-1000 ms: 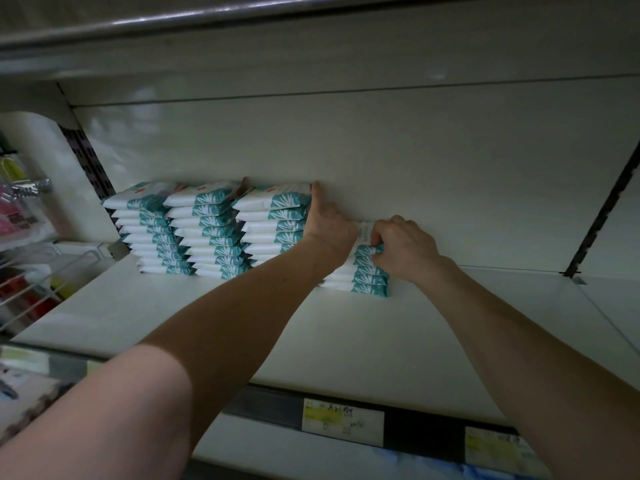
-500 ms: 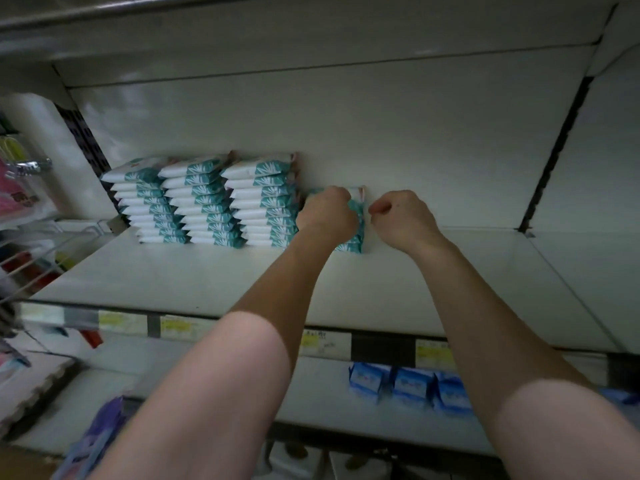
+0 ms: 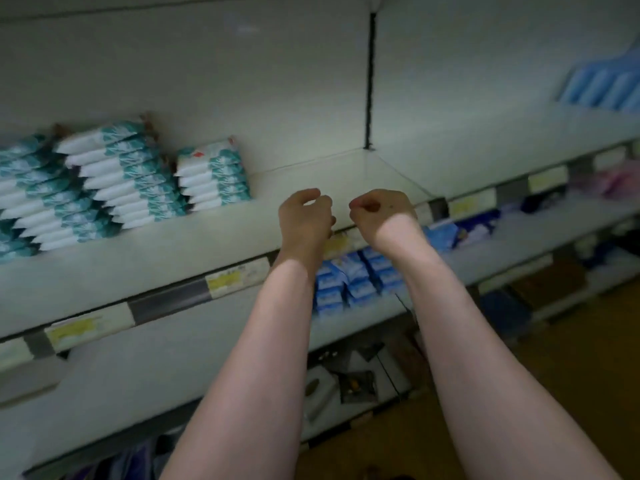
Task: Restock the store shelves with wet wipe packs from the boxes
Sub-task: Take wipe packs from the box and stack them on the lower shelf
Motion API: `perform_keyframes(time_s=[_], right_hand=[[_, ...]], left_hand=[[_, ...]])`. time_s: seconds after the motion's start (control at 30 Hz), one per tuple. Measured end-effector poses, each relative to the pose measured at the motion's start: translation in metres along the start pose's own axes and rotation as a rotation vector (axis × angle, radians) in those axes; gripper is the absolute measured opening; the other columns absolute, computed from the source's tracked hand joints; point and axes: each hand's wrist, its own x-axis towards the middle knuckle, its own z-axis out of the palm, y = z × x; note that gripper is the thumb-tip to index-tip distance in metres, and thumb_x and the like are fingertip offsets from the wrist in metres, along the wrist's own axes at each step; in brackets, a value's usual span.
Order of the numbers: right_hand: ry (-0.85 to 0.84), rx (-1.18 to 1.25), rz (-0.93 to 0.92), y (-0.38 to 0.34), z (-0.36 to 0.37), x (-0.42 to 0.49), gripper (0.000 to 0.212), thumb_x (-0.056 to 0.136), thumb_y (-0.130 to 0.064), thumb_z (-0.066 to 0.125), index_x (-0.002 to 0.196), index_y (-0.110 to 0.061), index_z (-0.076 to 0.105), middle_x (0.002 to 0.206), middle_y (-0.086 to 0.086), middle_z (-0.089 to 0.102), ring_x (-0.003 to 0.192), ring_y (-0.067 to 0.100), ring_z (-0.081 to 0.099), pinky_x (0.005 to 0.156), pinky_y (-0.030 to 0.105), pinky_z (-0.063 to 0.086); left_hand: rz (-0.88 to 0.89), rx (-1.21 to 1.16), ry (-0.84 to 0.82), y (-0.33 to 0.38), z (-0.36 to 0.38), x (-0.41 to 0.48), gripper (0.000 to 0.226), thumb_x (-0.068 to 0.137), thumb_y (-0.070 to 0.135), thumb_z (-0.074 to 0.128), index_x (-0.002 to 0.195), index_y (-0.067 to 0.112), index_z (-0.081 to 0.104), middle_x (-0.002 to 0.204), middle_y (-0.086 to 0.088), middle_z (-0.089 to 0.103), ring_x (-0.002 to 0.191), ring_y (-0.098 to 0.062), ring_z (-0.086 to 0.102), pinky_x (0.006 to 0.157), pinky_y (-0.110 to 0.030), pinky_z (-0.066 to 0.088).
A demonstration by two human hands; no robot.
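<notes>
Dim, greenish light falls over pale store shelving. A cream back panel (image 3: 242, 81) fills the upper half of the frame, split right of centre by a dark slotted upright (image 3: 371, 81). The top shelf (image 3: 173, 251) runs diagonally, its front rail (image 3: 166, 301) carrying yellow price labels (image 3: 227, 280) (print too blurred to read). A lower shelf (image 3: 156, 368) sits beneath, and brown floor (image 3: 571, 375) shows at lower right.

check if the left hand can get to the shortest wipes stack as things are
Probably yes: the left hand is empty, and only bare shelf lies between it and the shortest wipes stack, whose right side is uncovered.
</notes>
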Motion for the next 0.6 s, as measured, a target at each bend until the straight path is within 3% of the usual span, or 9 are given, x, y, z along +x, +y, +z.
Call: perform_keyframes(time_s=[0.1,0.2,0.27,0.33,0.47,0.53,0.6], right_hand=[[0.137,-0.001,0.083,0.02,-0.013,-0.041,0.015,0.083,-0.015,0.06,0.09,-0.018,0.074,0.101,0.008,0.073,0.101,0.027,0.065,0.088,0.033,0.052],[0.217,-0.06,0.166,0.036,-0.03,-0.087,0.013,0.083,-0.016,0.059,0.086,-0.019,0.071,0.098,0.008,0.072,0.1,0.027,0.063,0.085,0.032,0.05],[0.268,-0.057,0.215,0.046,-0.044,-0.117,0.012,0.086,-0.017,0.058,0.084,-0.024,0.068,0.1,0.005,0.072,0.1,0.024,0.063,0.086,0.031,0.049],[0.32,-0.067,0.275,0.057,-0.06,-0.148,0.011,0.088,-0.02,0.058,0.09,-0.024,0.069,0.102,0.003,0.071,0.1,0.022,0.062,0.087,0.03,0.049],[0.43,-0.071,0.382,0.081,-0.104,-0.209,0.017,0.09,-0.023,0.057,0.099,-0.021,0.071,0.107,0.001,0.069,0.102,0.021,0.061,0.09,0.038,0.051],[0.508,-0.081,0.437,0.095,-0.127,-0.239,0.016,0.09,-0.024,0.057,0.099,-0.023,0.071,0.104,0.0,0.069,0.097,0.019,0.061,0.082,0.033,0.052],[0.587,-0.077,0.484,0.111,-0.149,-0.268,0.012,0.091,-0.026,0.058,0.096,-0.026,0.069,0.099,-0.004,0.068,0.087,0.014,0.061,0.065,0.024,0.046]], left_hand=[[-0.003,0.064,-0.085,-0.015,0.009,-0.029,0.023,0.09,0.006,0.056,0.111,0.01,0.064,0.078,-0.008,0.062,0.059,-0.017,0.056,0.051,-0.022,0.046],[-0.023,0.156,-0.207,-0.035,0.02,-0.063,0.013,0.09,0.006,0.052,0.086,0.014,0.062,0.075,-0.008,0.061,0.063,-0.022,0.056,0.059,-0.027,0.046],[-0.027,0.165,-0.291,-0.05,0.027,-0.089,0.013,0.09,0.006,0.051,0.093,0.012,0.062,0.069,-0.004,0.057,0.058,-0.018,0.052,0.055,-0.025,0.043],[-0.04,0.185,-0.373,-0.062,0.035,-0.116,0.021,0.091,0.007,0.052,0.11,0.01,0.061,0.078,-0.005,0.059,0.059,-0.015,0.053,0.054,-0.025,0.044],[-0.069,0.215,-0.563,-0.082,0.063,-0.175,0.021,0.093,0.008,0.053,0.113,0.01,0.059,0.088,-0.01,0.063,0.066,-0.017,0.055,0.057,-0.027,0.045],[-0.056,0.251,-0.658,-0.091,0.08,-0.209,0.02,0.093,0.01,0.054,0.112,0.013,0.059,0.087,-0.006,0.062,0.067,-0.017,0.056,0.055,-0.027,0.045],[-0.034,0.299,-0.749,-0.099,0.096,-0.245,0.02,0.095,0.014,0.055,0.114,0.016,0.059,0.084,-0.003,0.062,0.069,-0.016,0.059,0.062,-0.031,0.054]])
